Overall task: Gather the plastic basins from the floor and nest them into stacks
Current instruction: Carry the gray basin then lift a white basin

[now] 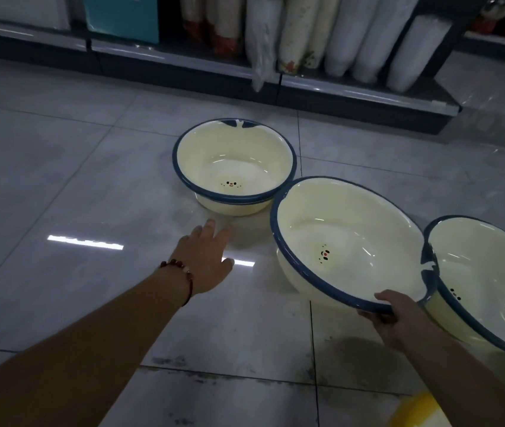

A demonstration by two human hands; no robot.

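text: none legible | basins point(235, 167): printed face marks only | shelf goods point(353, 35): labels unreadable

right hand point(399, 315) grips the rim of a tilted cream basin point(346, 241) while the left hand point(205, 260) reaches, open-palmed, toward nested basins point(234, 161) on the floor point(60, 167).

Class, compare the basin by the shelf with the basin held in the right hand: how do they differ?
The far basin sits level on the floor, nested in another; the held basin is tilted, its rim pinched by the right hand. Nothing touches the far one. Both are cream, blue-rimmed, with a printed face.
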